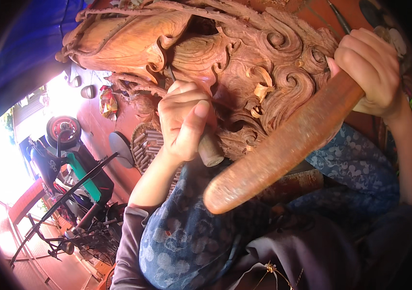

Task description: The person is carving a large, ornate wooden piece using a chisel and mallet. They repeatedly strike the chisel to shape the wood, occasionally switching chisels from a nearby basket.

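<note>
My left hand is wrapped round a carving chisel; the butt of its wooden handle sticks out below my fist and its thin blade points up at the carving. In my right hand is a long, worn wooden mallet, slanting down to the left, its rounded end near the chisel's butt but apart from it. A large reddish-brown wood carving with scrolls and leaf-like folds fills the top middle. Curled wood shavings lie on it. The chisel's cutting edge is hard to make out against the wood.
Left of my left forearm, a woven basket holds many round wooden handles. A motorbike stands farther left, near a bright doorway. A shiny packet and a small bowl are on the tiled floor. A thin dark tool lies at the top right.
</note>
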The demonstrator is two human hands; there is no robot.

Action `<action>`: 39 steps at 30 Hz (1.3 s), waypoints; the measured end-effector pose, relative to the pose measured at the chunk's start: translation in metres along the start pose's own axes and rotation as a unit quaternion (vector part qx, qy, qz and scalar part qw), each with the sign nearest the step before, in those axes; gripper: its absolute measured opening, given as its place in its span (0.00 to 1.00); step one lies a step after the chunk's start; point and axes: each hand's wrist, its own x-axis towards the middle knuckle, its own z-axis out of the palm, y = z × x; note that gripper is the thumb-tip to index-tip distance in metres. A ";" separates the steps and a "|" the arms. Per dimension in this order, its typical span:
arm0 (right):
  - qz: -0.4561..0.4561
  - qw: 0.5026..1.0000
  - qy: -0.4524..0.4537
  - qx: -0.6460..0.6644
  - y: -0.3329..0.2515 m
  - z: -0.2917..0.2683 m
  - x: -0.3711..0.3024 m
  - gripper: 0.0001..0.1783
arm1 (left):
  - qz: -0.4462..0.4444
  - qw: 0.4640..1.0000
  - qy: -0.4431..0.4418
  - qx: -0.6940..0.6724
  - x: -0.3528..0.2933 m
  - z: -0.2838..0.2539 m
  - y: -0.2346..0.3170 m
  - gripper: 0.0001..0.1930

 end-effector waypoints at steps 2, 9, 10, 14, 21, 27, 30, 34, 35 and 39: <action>0.047 0.998 -0.041 0.028 -0.009 -0.002 0.006 0.14 | 0.022 0.999 -0.018 0.034 -0.001 -0.005 -0.005 0.16; 0.000 0.998 -0.026 0.050 -0.005 -0.006 -0.005 0.14 | 0.091 0.990 -0.045 0.095 -0.016 -0.005 0.033 0.15; -0.016 0.999 -0.011 0.042 -0.003 0.000 -0.003 0.14 | 0.090 0.991 -0.039 0.086 -0.013 -0.003 0.026 0.16; -0.050 0.999 -0.016 0.000 -0.004 -0.002 -0.002 0.14 | 0.128 0.989 -0.052 0.048 0.004 0.014 0.012 0.14; -0.103 0.994 -0.012 0.027 -0.012 -0.002 0.012 0.16 | 0.062 0.997 -0.037 0.017 0.011 0.010 0.006 0.16; -0.023 1.000 -0.007 -0.006 -0.019 -0.002 0.009 0.16 | 0.000 1.000 -0.026 -0.016 0.013 0.000 0.011 0.21; 0.009 1.000 0.005 -0.022 -0.019 -0.005 0.009 0.16 | -0.014 1.000 -0.010 -0.007 0.016 0.003 0.014 0.32; 0.016 0.999 0.046 0.013 -0.012 -0.003 0.004 0.15 | -0.036 0.999 -0.019 -0.023 0.013 0.000 0.017 0.33; 0.040 0.999 0.032 -0.001 -0.015 -0.004 0.007 0.15 | -0.032 0.999 -0.019 -0.023 0.014 0.001 0.016 0.33; 0.010 0.997 0.050 0.051 -0.005 0.001 0.004 0.13 | -0.015 1.000 -0.010 -0.001 0.013 0.001 0.013 0.32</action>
